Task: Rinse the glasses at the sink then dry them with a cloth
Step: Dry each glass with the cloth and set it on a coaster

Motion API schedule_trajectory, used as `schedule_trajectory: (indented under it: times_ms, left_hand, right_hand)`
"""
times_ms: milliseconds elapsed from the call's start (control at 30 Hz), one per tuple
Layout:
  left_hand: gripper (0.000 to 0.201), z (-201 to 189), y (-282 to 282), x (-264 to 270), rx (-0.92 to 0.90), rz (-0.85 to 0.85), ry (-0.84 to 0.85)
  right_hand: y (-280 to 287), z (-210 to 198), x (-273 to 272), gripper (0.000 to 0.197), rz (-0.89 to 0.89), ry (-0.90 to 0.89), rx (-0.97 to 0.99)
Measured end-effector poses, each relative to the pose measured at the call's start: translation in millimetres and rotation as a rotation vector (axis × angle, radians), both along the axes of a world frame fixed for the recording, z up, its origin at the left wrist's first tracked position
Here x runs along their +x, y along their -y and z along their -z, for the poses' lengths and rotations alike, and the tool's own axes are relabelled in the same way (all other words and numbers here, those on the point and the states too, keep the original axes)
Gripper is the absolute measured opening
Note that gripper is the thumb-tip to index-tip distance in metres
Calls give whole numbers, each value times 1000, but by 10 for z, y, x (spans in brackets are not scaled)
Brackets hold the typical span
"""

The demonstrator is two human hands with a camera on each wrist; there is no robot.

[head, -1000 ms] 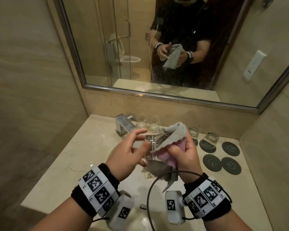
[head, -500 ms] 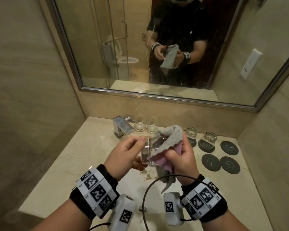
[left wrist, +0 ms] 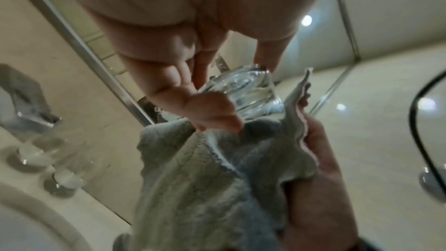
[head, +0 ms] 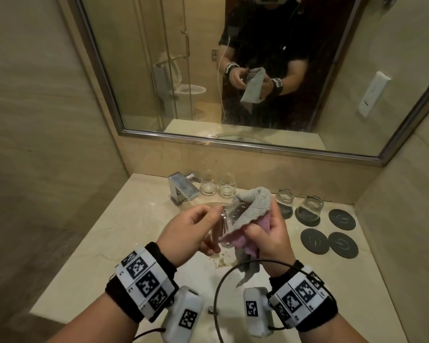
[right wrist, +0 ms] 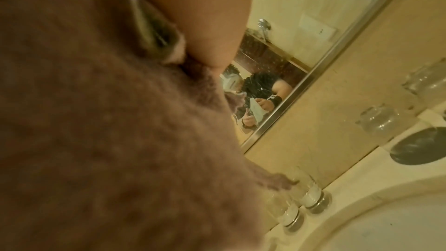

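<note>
My left hand [head: 196, 231] grips the thick base of a clear glass [head: 227, 219], held on its side above the sink [head: 203, 276]. In the left wrist view its fingertips [left wrist: 217, 110] curl round the glass [left wrist: 246, 94]. My right hand [head: 268, 233] clutches a grey and pink cloth [head: 250, 209] wrapped over the mouth end of the glass; the cloth [left wrist: 205, 178] hangs down below it. The cloth [right wrist: 108, 140] fills most of the right wrist view. Two upright glasses [head: 218, 185] stand beside the tap. Two upturned glasses [head: 297, 203] sit on dark coasters to the right.
A chrome tap [head: 182, 189] stands at the back of the basin. Three bare dark coasters [head: 332, 233] lie on the marble counter [head: 124, 233] at the right. A mirror [head: 233, 70] covers the wall behind. Walls close in on both sides.
Both hands have turned the glass, so its base now faces my left palm and the cloth covers more of the rim. My view has tilted down slightly.
</note>
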State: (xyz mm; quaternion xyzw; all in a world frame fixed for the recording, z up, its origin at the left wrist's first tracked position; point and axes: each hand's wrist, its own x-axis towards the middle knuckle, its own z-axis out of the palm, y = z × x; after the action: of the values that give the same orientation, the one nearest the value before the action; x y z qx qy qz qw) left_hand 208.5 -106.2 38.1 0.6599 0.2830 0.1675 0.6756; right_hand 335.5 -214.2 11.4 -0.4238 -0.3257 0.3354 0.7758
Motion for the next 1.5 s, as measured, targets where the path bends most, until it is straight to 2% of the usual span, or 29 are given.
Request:
schedule_trajectory:
  times_ms: [67,133,167,200,267,367,400,433,467,567,600,633,667,767,800,833,900,1000,1033,1067,1100,1200,1233,1267,1333,1400,1433,1467,1500]
  left_hand:
    - [50,31,-3,-31,267,21,12]
    - [54,76,-25,-96,662,81,-8]
    - [56,112,-38,-106,779,90,-15]
    - [56,127,-31,-114,782,83,-10]
    - [56,138,-9,-100,553,26,3]
    - [59,63,18,-52,16,-27,31]
    - [60,60,11,-36,-60,-35,43]
    - [57,55,19,-25,-48,-41,57]
    - [52,48,36,-30,38,-46,65]
    - [56,76,21,-95,599,3,-16]
    - [61,90,13,-103,709,18,-54]
    - [66,99,13,-104,705,16,-71]
    - [70,82,20,-93,594,3,-78]
    - [72,6,43,-32,-10,-22,-37]
    - [70,-7,40,-11,-124,-47,-37]
    - [67,3,36,-1,-143,-68,-39]
    - [63,48,63,-10,8,-101,-14]
    - [47,100,70,-80,541,-56,-15]
    - [50,121,71,-87,632,-31,-24]
    - [56,129,74,-85,612,-31,-24]
    - [61,118,71,-76,503,-57,-25]
    - [67,29,64,-23,-15,-79,-12]
    - [66,8,56,-9,-94,-83,-23]
    - [61,1,46,2,-99,-84,-32]
    - [52,-12,69,-3,61,-72,-12]
    - [44,26,59,-52,443,-28,0]
    - [48,54,48,-75,631,3,-27]
    - [55,87,42,-91,734,18,-47]
    - [63,101,41,-96,719,14,-55]
  right_hand:
    - [1,-27,6,47,-24,-8,-18]
    - [-11,-56,45,47,-38,-91,-40]
    - [-18,-56,62,49,-49,-145,-46]
    - [-18,-47,69,50,-54,-177,-45]
    - [-15,-33,62,49,-22,-157,-38]
    - [-11,-23,10,53,44,-64,-16]
    - [-12,-22,-5,54,38,-62,-2]
    - [-14,-27,-17,54,26,-76,5]
    - [-21,-29,-15,54,12,-99,-3]
    - [-52,-50,35,44,-41,-212,-76]
    - [-56,-39,54,44,-60,-255,-96]
    - [-50,-25,66,45,-75,-278,-99]
    - [-39,-12,67,46,-71,-274,-88]
    - [-15,23,34,53,21,-153,-56]
    - [-12,31,16,55,25,-108,-49]
    - [-10,27,-6,55,11,-77,-43]
    - [-12,9,-11,53,-17,-79,-63]
    - [-49,-24,46,45,-73,-252,-128]
    - [-51,-13,65,46,-77,-293,-133]
    - [-42,-5,76,46,-76,-305,-126]
    - [-37,5,82,46,-66,-297,-110]
    - [-7,17,49,48,-5,-189,-56]
    - [-8,19,20,51,11,-146,-50]
    - [-8,18,-9,53,13,-114,-47]
    - [-19,26,-21,51,3,-127,-59]
    - [-42,15,-1,47,-18,-229,-118]
    - [-51,13,17,48,-36,-298,-128]
    - [-49,15,35,49,-50,-353,-115]
    - [-42,7,42,50,-53,-381,-88]
